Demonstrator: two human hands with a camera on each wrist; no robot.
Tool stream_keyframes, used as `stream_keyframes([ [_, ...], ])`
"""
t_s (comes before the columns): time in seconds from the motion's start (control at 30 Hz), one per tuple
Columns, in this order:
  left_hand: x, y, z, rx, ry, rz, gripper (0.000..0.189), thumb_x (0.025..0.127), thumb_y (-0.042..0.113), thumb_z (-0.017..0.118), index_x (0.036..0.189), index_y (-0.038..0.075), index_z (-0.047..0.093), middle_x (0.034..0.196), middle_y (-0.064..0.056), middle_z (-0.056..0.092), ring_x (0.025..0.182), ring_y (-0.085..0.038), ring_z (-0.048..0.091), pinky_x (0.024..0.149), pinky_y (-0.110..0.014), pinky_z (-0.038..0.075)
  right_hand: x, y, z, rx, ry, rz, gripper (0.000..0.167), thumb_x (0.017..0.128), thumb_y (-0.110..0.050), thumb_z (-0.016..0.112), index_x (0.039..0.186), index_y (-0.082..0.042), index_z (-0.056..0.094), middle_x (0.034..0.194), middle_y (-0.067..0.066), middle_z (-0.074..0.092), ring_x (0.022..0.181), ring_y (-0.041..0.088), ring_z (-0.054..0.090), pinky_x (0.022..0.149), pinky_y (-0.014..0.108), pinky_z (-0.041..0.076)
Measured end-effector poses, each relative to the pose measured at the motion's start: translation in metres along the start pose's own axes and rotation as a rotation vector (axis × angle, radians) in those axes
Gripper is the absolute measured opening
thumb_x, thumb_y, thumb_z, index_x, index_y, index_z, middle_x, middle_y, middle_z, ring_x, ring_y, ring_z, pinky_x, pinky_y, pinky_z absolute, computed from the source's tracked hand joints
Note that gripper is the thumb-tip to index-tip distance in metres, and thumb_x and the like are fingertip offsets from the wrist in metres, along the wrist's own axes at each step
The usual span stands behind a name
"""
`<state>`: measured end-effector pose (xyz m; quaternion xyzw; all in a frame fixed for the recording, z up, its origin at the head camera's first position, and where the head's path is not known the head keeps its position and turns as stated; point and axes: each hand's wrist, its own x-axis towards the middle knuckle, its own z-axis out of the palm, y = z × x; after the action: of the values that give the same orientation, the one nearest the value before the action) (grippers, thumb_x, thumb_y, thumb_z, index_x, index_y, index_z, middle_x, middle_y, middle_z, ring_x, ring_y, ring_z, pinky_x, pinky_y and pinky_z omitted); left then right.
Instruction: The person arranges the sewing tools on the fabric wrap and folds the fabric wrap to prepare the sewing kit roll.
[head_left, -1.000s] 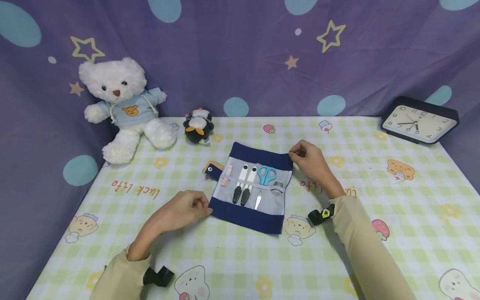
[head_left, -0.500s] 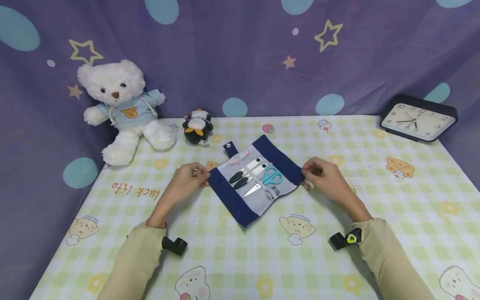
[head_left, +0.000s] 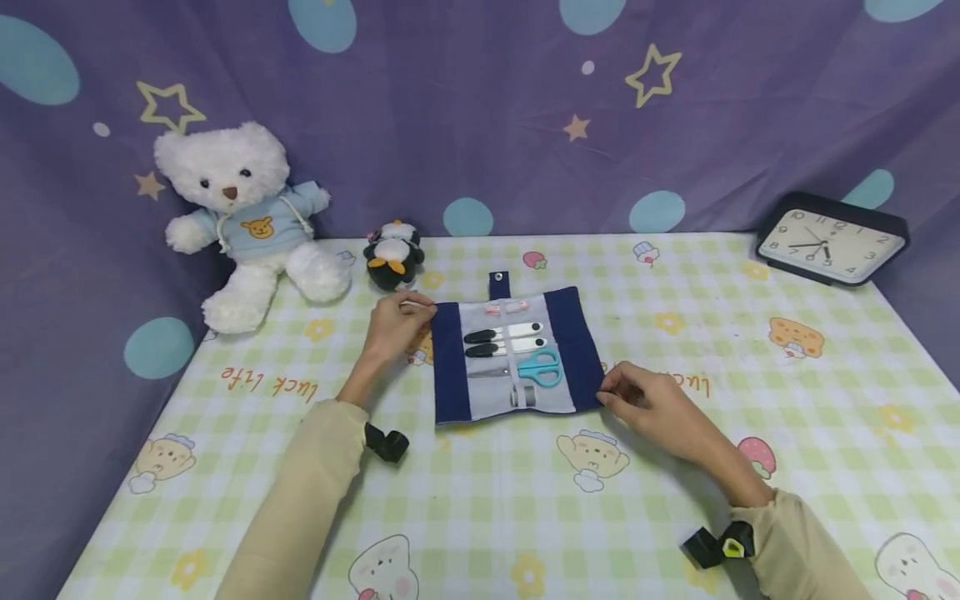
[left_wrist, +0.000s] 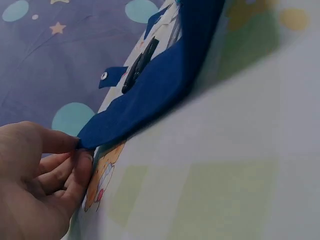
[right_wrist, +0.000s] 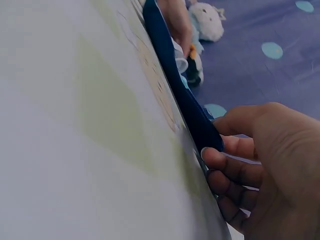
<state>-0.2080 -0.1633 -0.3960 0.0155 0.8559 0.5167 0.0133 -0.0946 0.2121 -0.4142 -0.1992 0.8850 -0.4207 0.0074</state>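
An unfolded navy and grey fabric sewing kit [head_left: 453, 367] lies in the middle of the table. A centre strap holds two black-and-white thread snips [head_left: 504, 340], teal-handled scissors [head_left: 540, 367], small pink items [head_left: 507, 307] and a round metallic item [head_left: 523, 396] whose kind I cannot tell. A navy snap tab [head_left: 498, 285] points to the back. My left hand [head_left: 393, 327] pinches the kit's back left corner between thumb and fingers, also plain in the left wrist view. The front right corner is pinched by my right hand [head_left: 654, 410]; its fingers curl under the fabric in the right wrist view.
A white teddy bear [head_left: 258, 225] sits at the back left, with a small penguin toy [head_left: 393, 255] beside it. At the back right stands a black-framed clock [head_left: 832, 239]. The checked tablecloth [head_left: 465, 517] reaches a purple curtain [head_left: 420, 117].
The kit has turned clockwise, its snap tab moving from the left side to the back. My left hand has moved toward the back, my right hand toward the front, both at its corners.
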Motion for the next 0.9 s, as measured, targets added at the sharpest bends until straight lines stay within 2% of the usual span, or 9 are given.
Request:
stream_keyframes([
  [0.1,0.005,0.0,0.006,0.014,0.036,0.02,0.021,0.103,0.014,0.066,0.117,-0.001,0.069,0.101,-0.017,0.076,0.083,-0.024,0.071,0.075,-0.032,0.054,-0.005,-0.006,0.004,0.019,-0.031,0.004,0.005,0.099,-0.012,0.073,0.099,-0.014,0.068,0.077,-0.01,0.06,0.069,0.009,0.056,0.063,0.027,0.047],
  [0.2,0.01,0.0,0.011,0.027,0.067,0.051,0.019,0.103,0.014,0.065,0.116,0.001,0.07,0.1,-0.017,0.076,0.088,-0.029,0.07,0.081,-0.038,0.053,-0.008,-0.011,0.006,0.014,-0.056,0.02,0.006,0.099,-0.013,0.073,0.1,-0.016,0.068,0.077,-0.01,0.059,0.068,0.008,0.056,0.063,0.027,0.047],
  [0.3,0.013,-0.001,0.014,0.042,0.074,0.076,0.018,0.104,0.014,0.065,0.115,0.002,0.071,0.098,-0.016,0.076,0.09,-0.029,0.069,0.082,-0.04,0.052,-0.009,-0.014,0.007,0.004,-0.065,0.02,0.006,0.099,-0.013,0.073,0.1,-0.016,0.067,0.077,-0.011,0.059,0.068,0.007,0.055,0.063,0.028,0.047],
  [0.5,0.013,-0.003,0.013,0.072,0.081,0.083,0.02,0.103,0.014,0.066,0.116,0.001,0.073,0.102,-0.016,0.076,0.092,-0.03,0.07,0.084,-0.043,0.053,-0.009,-0.016,0.008,-0.003,-0.06,0.02,0.007,0.097,-0.012,0.074,0.1,-0.016,0.068,0.078,-0.011,0.059,0.069,0.007,0.056,0.064,0.028,0.048],
  [0.63,0.006,-0.002,0.01,0.145,0.106,0.143,0.021,0.099,0.011,0.066,0.116,-0.001,0.072,0.103,-0.018,0.074,0.094,-0.031,0.07,0.086,-0.044,0.054,-0.009,-0.016,0.007,-0.01,-0.043,0.005,0.007,0.098,-0.012,0.074,0.098,-0.017,0.069,0.081,-0.011,0.061,0.074,0.007,0.057,0.067,0.028,0.049],
  [0.7,-0.002,0.0,0.006,0.185,0.08,0.205,0.022,0.099,0.01,0.066,0.116,-0.002,0.072,0.105,-0.018,0.073,0.096,-0.031,0.069,0.086,-0.045,0.054,-0.009,-0.016,0.006,-0.034,-0.017,-0.021,0.008,0.097,-0.011,0.074,0.097,-0.018,0.069,0.085,-0.011,0.061,0.079,0.008,0.057,0.071,0.029,0.049],
  [0.77,-0.012,0.004,0.002,0.224,0.02,0.271,0.02,0.1,0.011,0.066,0.115,-0.001,0.072,0.107,-0.015,0.071,0.098,-0.03,0.066,0.086,-0.045,0.053,-0.01,-0.016,0.006,-0.065,0.01,-0.049,0.009,0.097,-0.012,0.075,0.097,-0.02,0.07,0.09,-0.012,0.06,0.084,0.01,0.055,0.075,0.031,0.047],
  [0.9,-0.039,0.017,-0.006,0.286,-0.174,0.384,0.015,0.102,0.02,0.069,0.111,0.008,0.074,0.109,-0.006,0.068,0.102,-0.026,0.06,0.086,-0.044,0.052,-0.01,-0.015,0.005,-0.136,0.049,-0.112,0.012,0.094,-0.014,0.079,0.098,-0.022,0.071,0.099,-0.01,0.059,0.095,0.014,0.052,0.082,0.039,0.044],
])
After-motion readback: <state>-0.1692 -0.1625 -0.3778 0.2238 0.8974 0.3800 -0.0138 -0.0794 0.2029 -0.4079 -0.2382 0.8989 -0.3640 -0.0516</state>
